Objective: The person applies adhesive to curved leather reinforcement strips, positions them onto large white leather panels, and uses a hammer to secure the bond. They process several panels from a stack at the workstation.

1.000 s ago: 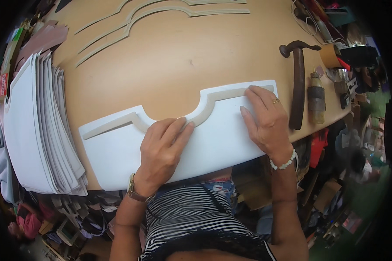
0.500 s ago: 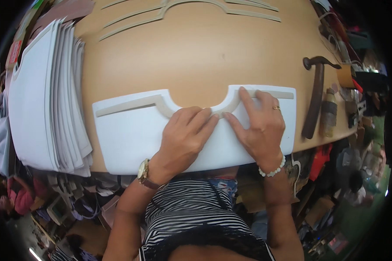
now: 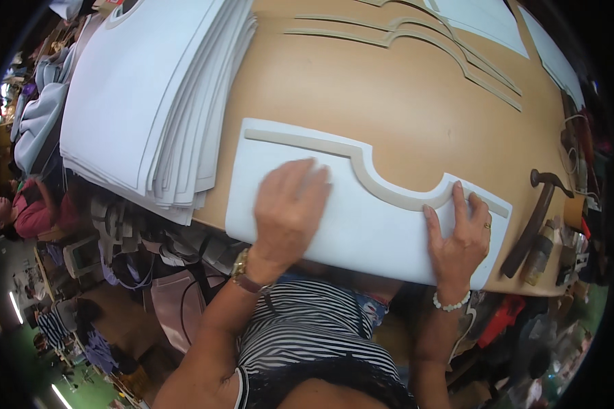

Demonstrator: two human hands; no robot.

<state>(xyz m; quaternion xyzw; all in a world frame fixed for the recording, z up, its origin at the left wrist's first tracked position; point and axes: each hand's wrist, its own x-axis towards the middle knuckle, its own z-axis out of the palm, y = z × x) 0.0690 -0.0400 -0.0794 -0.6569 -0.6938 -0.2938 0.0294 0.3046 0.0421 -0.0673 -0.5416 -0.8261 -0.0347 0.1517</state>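
A white flat panel [image 3: 334,225] with a curved notch in its upper edge lies at the near edge of the table. Along that edge and round the notch runs a beige-grey strip [image 3: 378,187]. My right hand [image 3: 460,245] rests on the right part of the panel, fingers spread, with fingertips on the strip beside the notch. Over the left part, below the strip, my left hand [image 3: 290,211] is slightly blurred, its fingers stretched out and nothing seen in them. Whether it touches the panel I cannot tell.
A stack of white sheets [image 3: 136,102] stands at the left. Several shaped beige strips [image 3: 430,34] lie at the far side, near more white sheets [image 3: 484,24]. To the right are a hammer [image 3: 531,228] and a small bottle [image 3: 540,255]. A person [image 3: 37,211] sits at far left.
My left hand has left the strip at the notch and moved left over the panel. My right hand stays on the strip. The view has turned, so everything sits at another angle.
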